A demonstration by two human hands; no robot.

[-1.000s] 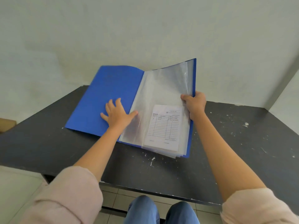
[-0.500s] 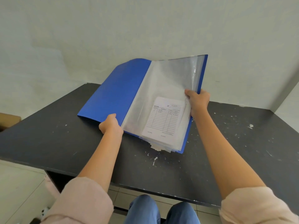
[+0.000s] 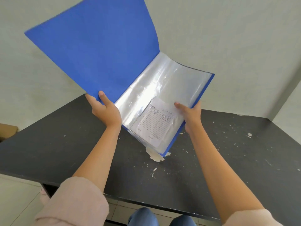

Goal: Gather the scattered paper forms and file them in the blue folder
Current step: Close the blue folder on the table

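The blue folder [image 3: 101, 51] is open and lifted off the black table, tilted so its left cover stands up toward the wall. My left hand [image 3: 105, 110] grips the lower edge of that left cover. My right hand [image 3: 189, 115] holds the right side, thumb on the clear plastic sleeves [image 3: 159, 88]. A white paper form [image 3: 156, 123] with ruled lines sits inside the top sleeve near the bottom. The folder's lower right corner hangs just above the table. No loose forms show on the table.
The black table [image 3: 48, 152] has chipped white spots, with a larger flake [image 3: 154, 156] right below the folder's corner. Pale walls close in behind and on the right. A brown box [image 3: 8, 129] peeks in at the left edge.
The folder went from lying flat on the table to being raised in both hands. My left hand shifted from pressing on the left cover to gripping its edge, and the cover swung upward.
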